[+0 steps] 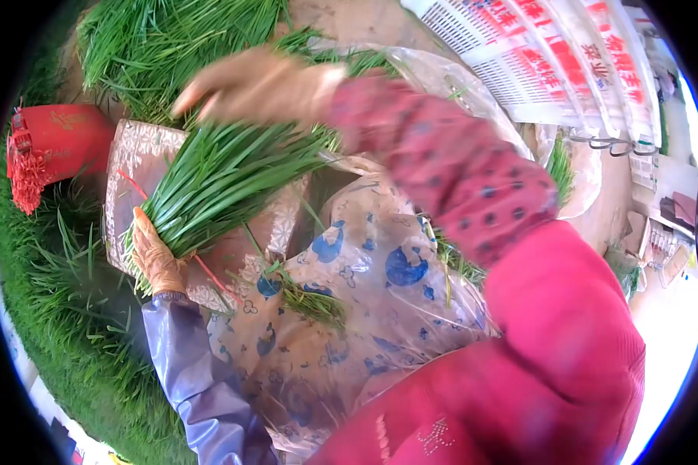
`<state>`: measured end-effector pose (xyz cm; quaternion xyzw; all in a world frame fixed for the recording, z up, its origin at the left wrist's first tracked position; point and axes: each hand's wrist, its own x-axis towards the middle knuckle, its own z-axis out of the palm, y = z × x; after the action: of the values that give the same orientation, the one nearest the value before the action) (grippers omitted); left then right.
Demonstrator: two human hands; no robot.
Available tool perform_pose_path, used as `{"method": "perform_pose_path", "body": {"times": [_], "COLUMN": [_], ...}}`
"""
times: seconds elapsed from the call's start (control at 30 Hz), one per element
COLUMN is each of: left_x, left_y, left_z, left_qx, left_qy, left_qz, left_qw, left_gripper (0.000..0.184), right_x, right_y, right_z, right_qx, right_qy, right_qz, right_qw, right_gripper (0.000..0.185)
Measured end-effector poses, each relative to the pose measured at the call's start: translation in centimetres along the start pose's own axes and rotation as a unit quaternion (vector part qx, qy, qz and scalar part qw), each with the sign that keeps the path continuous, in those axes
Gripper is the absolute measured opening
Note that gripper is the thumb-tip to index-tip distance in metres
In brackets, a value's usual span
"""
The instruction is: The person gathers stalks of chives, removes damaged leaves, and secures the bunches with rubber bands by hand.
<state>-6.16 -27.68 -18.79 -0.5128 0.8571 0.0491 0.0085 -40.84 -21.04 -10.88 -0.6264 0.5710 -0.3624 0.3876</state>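
A bundle of long green stalks (217, 178) lies across a patterned board (124, 163), its pale ends toward the lower left. My left hand (159, 256), in a tan glove, is closed round those pale ends. Above the bundle, my right hand (256, 87) is blurred by motion, its fingers pointing left near a large heap of green stalks (171, 46); whether it holds anything is not clear. Red ties (209, 275) stick out from under the bundle on the board.
At the left is a red container (70, 139) with a bunch of red ties (26, 182). More green stalks (78, 310) fill the left side. Clear plastic with blue prints (349, 310) covers my lap, with loose stalks (310, 302) on it. Printed white sacking (535, 62) lies at the upper right.
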Motion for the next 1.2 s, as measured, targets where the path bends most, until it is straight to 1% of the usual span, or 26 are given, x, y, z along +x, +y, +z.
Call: {"method": "perform_pose_path", "body": {"times": [0.03,0.07,0.1,0.17,0.2,0.27,0.33,0.4,0.43,0.47,0.5,0.57,0.6,0.63,0.67,0.7,0.77,0.87,0.9,0.97,1.0,1.03,1.07,1.1,1.17,1.2], "left_x": [0.2,0.1,-0.1,0.2,0.1,0.0,0.1,0.5,0.5,0.4,0.4,0.9,0.9,1.3,1.8,2.2,2.3,2.3,1.7,0.6,0.5,0.6,1.0,1.5,1.1,0.6], "left_y": [0.0,0.2,0.1,0.0,-0.1,0.4,1.6,-2.0,-2.6,-3.2,-3.3,-3.5,-2.8,-0.3,2.2,4.7,5.0,4.5,3.6,1.7,1.5,1.3,1.0,1.2,0.3,-0.9], "left_z": [0.2,-0.2,-0.2,0.0,-0.2,-0.8,-1.5,0.4,0.7,0.9,0.6,1.0,0.7,-0.4,-1.4,-2.4,-2.3,-2.0,-1.7,-1.1,-1.0,-0.9,-1.0,-1.4,-1.5,-1.3], "left_qx": [0.027,0.028,0.032,0.061,0.042,0.053,0.044,-0.032,-0.04,-0.046,-0.047,-0.045,-0.078,-0.239,-0.434,-0.558,-0.549,-0.532,-0.489,-0.392,-0.338,-0.281,-0.278,-0.391,-0.492,-0.3], "left_qy": [-0.006,-0.019,-0.024,-0.022,-0.028,-0.036,-0.063,-0.003,0.026,0.055,0.003,-0.048,-0.046,-0.09,-0.084,-0.035,-0.045,-0.046,-0.061,-0.078,-0.058,-0.038,-0.037,-0.028,-0.02,-0.049], "left_qz": [0.005,0.014,0.018,0.006,0.005,0.004,-0.036,0.018,0.046,0.075,0.064,0.051,0.04,-0.076,-0.213,-0.334,-0.348,-0.36,-0.324,-0.25,-0.215,-0.178,-0.179,-0.251,-0.327,-0.169], "left_qw": [1.0,0.999,0.999,0.998,0.999,0.998,0.996,0.999,0.998,0.995,0.997,0.996,0.995,0.964,0.871,0.759,0.759,0.765,0.807,0.882,0.914,0.942,0.943,0.885,0.806,0.938], "left_gripper": [0.138,0.145,0.145,0.144,0.142,0.141,0.139,0.093,0.076,0.064,0.094,0.136,0.122,0.101,0.084,0.073,0.066,0.065,0.063,0.066,0.067,0.069,0.069,0.082,0.096,0.11], "right_x": [-2.4,-5.1,-8.1,-13.4,-14.3,-14.9,-13.6,-11.9,-11.4,-11.0,-10.7,-10.6,-10.5,-10.3,-10.2,-10.1,-10.0,-10.8,-10.4,-9.3,-9.1,-9.1,-9.4,-9.5,-9.7,-9.8], "right_y": [1.3,6.6,12.7,14.8,16.0,18.0,18.0,21.4,22.8,23.8,24.6,26.4,27.1,27.7,28.3,28.6,27.9,28.5,28.5,28.7,28.6,28.7,29.0,29.0,28.8,27.7], "right_z": [-2.7,-4.4,-5.5,-5.3,-3.8,-0.5,2.3,5.4,6.2,7.1,7.5,8.0,8.3,8.4,8.5,8.6,7.7,7.5,7.4,7.1,7.0,6.5,5.9,5.4,4.2,2.2], "right_qx": [0.001,-0.02,-0.134,-0.256,-0.25,-0.389,-0.494,-0.486,-0.487,-0.522,-0.551,-0.516,-0.48,-0.478,-0.469,-0.46,-0.459,-0.506,-0.503,-0.463,-0.418,-0.418,-0.449,-0.413,-0.327,-0.378], "right_qy": [0.077,0.19,0.26,0.162,0.166,0.003,-0.072,-0.097,-0.09,-0.163,-0.236,-0.222,-0.211,-0.212,-0.221,-0.231,-0.282,-0.171,-0.171,-0.258,-0.229,-0.227,-0.139,-0.097,-0.003,-0.026], "right_qz": [0.15,0.104,0.135,0.351,0.354,0.312,0.247,0.196,0.203,0.167,0.128,0.134,0.137,0.136,0.141,0.147,0.144,0.032,0.033,0.057,0.051,0.051,-0.001,0.033,0.089,0.082], "right_qw": [0.986,0.976,0.946,0.886,0.886,0.867,0.831,0.846,0.845,0.821,0.79,0.816,0.84,0.842,0.843,0.844,0.83,0.845,0.846,0.846,0.877,0.878,0.883,0.905,0.941,0.922], "right_gripper": [0.029,0.028,0.032,0.041,0.041,0.053,0.056,0.052,0.052,0.052,0.052,0.049,0.047,0.047,0.045,0.044,0.041,0.04,0.04,0.038,0.029,0.029,0.024,0.024,0.025,0.031]}}
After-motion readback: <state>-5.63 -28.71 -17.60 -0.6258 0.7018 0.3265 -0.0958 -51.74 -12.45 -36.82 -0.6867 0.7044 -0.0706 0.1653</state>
